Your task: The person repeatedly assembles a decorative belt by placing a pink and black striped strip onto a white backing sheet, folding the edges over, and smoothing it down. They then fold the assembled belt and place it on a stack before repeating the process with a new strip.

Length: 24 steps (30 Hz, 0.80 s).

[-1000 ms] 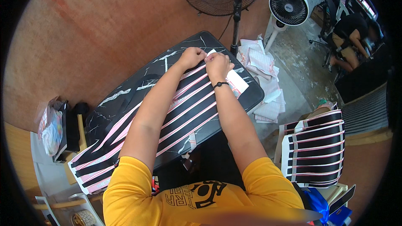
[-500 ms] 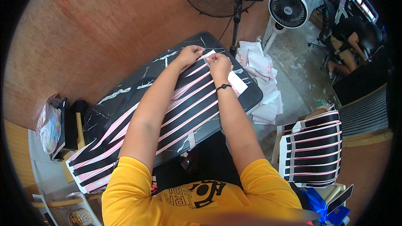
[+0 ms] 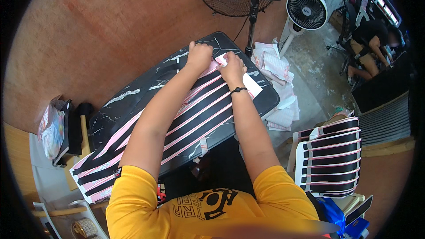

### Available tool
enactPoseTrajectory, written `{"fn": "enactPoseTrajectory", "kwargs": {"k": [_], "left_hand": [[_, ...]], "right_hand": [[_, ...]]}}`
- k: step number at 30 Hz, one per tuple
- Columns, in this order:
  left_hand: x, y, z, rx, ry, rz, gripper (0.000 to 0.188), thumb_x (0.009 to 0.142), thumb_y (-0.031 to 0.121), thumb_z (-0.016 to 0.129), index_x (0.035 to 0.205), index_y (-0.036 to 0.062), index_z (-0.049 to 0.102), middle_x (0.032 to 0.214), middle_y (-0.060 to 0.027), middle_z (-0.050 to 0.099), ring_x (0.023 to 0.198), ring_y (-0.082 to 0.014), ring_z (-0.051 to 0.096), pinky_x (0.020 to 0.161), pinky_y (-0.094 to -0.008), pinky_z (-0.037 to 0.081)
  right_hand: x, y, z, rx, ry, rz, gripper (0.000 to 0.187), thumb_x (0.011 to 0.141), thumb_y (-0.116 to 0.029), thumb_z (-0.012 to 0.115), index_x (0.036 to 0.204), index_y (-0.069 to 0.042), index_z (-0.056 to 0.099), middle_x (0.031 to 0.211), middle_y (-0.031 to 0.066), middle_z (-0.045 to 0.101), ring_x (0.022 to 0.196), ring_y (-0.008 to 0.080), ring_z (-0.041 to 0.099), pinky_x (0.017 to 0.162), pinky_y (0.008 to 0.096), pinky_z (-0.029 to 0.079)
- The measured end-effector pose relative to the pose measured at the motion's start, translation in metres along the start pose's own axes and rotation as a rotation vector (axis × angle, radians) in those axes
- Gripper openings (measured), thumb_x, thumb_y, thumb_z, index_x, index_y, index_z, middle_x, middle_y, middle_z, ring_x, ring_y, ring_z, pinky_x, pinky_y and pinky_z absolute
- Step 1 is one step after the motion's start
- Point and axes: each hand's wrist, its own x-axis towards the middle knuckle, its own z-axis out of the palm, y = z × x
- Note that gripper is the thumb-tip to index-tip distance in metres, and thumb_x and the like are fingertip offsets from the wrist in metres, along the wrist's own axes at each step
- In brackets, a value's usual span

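Observation:
A long sheet of black strips (image 3: 201, 114) with pink and white bands between them lies slantwise over a black marble-patterned table (image 3: 128, 99). At its far end my left hand (image 3: 200, 56) is closed in a fist, knuckles up, beside the outermost strip; what it grips is hidden under the fingers. My right hand (image 3: 232, 68), with a dark bracelet at the wrist, is bent over the sheet's white end (image 3: 251, 85), thumb and fingers pinching near its corner. Between the two hands a pink band looks lifted and creased. My left forearm covers part of the strips.
A black stand fan (image 3: 252, 15) and a white fan (image 3: 306, 11) stand beyond the table. Crumpled papers (image 3: 279, 88) lie on the floor at its right. Another striped bundle (image 3: 330, 157) rests at the right. Plastic bags (image 3: 52, 132) sit at far left. A person (image 3: 372, 40) sits at far right.
My left hand has gone from a fingertip pinch to a closed fist, a little farther up and left. My right hand has barely shifted, its fingers now bent closer over the corner.

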Motion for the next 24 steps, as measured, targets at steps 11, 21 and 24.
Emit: {"fn": "enactPoseTrajectory", "kwargs": {"k": [11,21,24], "left_hand": [[0.023,-0.046,-0.02,0.314,-0.018,-0.258,0.013,0.09,0.012,0.057,0.096,0.0093,0.069,0.094,-0.0139,0.072,0.093,-0.0294,0.07,0.08,-0.0445,0.048],[-0.027,-0.017,-0.017,-0.472,-0.084,-0.126,0.054,0.087,0.001,0.057,0.139,0.0153,0.048,0.105,-0.0253,0.065,0.1,-0.0406,0.065,0.089,-0.0463,0.05],[-0.043,-0.002,-0.011,-0.517,-0.215,-0.059,0.036,0.089,0.006,0.062,0.125,0.0133,0.062,0.107,-0.0207,0.063,0.097,-0.0339,0.064,0.088,-0.04,0.05]], "right_hand": [[-0.002,-0.002,-0.006,0.006,-0.038,-0.003,0.042,0.073,-0.018,0.084,0.109,-0.015,0.063,0.115,0.0081,0.065,0.117,0.0313,0.057,0.095,0.0496,0.039],[0.024,0.028,0.017,0.605,0.084,0.087,0.013,0.087,0.0,0.067,0.1,-0.003,0.067,0.086,0.0048,0.067,0.078,0.0144,0.062,0.073,0.0288,0.05],[0.022,0.035,0.014,0.652,-0.022,0.084,0.014,0.085,-0.001,0.069,0.099,-0.003,0.067,0.086,0.0047,0.067,0.079,0.0149,0.063,0.074,0.0289,0.05]]}}
